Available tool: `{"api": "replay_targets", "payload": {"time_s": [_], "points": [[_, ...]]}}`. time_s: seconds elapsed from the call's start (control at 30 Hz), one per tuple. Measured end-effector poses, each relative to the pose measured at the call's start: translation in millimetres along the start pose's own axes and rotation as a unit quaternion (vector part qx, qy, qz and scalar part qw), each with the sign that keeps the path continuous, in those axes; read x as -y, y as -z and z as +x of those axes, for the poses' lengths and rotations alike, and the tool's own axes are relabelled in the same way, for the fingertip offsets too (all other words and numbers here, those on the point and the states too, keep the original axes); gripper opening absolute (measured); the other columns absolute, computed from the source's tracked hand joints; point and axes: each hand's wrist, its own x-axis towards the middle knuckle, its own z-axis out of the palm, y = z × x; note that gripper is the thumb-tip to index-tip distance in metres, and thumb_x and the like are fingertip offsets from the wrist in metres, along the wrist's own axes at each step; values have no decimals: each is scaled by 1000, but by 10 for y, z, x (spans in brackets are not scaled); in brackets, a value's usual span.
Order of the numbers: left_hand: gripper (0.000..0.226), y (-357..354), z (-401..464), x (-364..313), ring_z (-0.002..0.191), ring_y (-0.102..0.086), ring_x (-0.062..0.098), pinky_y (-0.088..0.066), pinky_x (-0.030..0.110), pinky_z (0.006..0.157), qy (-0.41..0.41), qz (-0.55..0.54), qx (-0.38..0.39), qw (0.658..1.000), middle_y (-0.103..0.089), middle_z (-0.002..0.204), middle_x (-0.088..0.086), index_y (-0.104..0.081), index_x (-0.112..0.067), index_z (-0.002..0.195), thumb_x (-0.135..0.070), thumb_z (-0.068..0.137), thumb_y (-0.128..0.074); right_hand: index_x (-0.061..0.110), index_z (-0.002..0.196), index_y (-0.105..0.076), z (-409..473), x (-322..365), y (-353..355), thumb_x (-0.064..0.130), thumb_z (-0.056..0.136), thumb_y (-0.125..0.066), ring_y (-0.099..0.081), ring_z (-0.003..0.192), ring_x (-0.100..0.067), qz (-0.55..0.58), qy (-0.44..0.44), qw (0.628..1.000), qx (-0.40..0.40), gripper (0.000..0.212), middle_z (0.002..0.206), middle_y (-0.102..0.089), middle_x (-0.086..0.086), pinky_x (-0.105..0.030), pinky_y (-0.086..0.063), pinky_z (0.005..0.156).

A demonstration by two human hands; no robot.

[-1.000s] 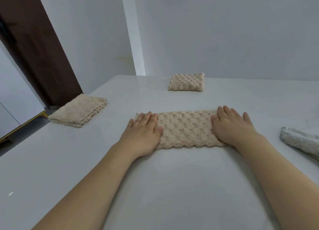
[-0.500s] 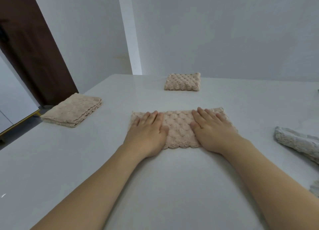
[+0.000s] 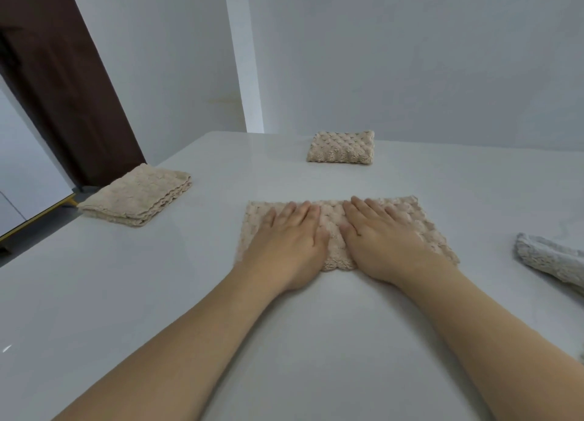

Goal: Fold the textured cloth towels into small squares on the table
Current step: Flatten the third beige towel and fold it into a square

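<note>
Beige textured towel, folded to a strip, pressed flat under two hands on white bench

Left hand and right hand lie side by side on the strip at bench centre, each grip wide with straight fingers, holding nothing; folded beige towel at far edge; second folded towel at left edge, well apart; grey towel at right edge; dark door beyond, left

arms: two, bare to frame edge | sleeves: none visible | hands: bare, ungloved
</note>
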Motion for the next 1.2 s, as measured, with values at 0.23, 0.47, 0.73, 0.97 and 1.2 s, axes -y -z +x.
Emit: {"api": "replay_targets", "payload": {"time_s": [0.23, 0.47, 0.73, 0.97, 1.2], "points": [[59, 48, 82, 429, 151, 5, 13, 1, 41, 122, 63, -15, 56, 996, 2, 165, -6, -3, -25, 157, -44, 103, -15, 26, 156, -3, -30, -215, 55, 43, 102, -10, 7, 149, -11, 13, -44, 999, 26, 56, 163, 5, 6, -35, 6, 120], [39, 175, -28, 408, 130, -37, 27, -32, 41, 107, 68, -5, 1, 998, -42, 144, 7, -31, -23, 138, -35, 101, -27, 13, 133, -34, -81, -1, 168, 28, 96, -30, -28, 127, -29, -35, -153, 986, -51, 41, 137, -27, -10, -43, -24, 104], [28, 465, -273, 116, 107, -43, 24, -34, 35, 88, 25, 94, 121, 988, -43, 114, 3, -46, -24, 100, -48, 93, -32, 23, 139, -39, 38, -224, 188, 49, 100, -24, -31, 136, -27, -31, -103, 994, -31, 50, 147, -35, -5, -46, -21, 114], [36, 634, -429, 160, 111, -27, 13, -32, 18, 86, -59, -17, 194, 979, -26, 113, -12, -44, -31, 97, -38, 67, -62, 15, 123, -50, 62, -183, 222, 42, 98, -33, -43, 120, -27, -35, -118, 989, -85, 41, 126, -48, -7, -41, -35, 98], [45, 535, -489, 73, 111, -20, 10, -13, 14, 102, -117, 59, 158, 979, -23, 122, -10, -33, -30, 109, -7, 76, -53, 21, 121, -56, 104, -321, 114, 46, 95, -41, -41, 121, -24, 55, -98, 984, -140, 39, 125, -49, -2, -38, -30, 101]]}}
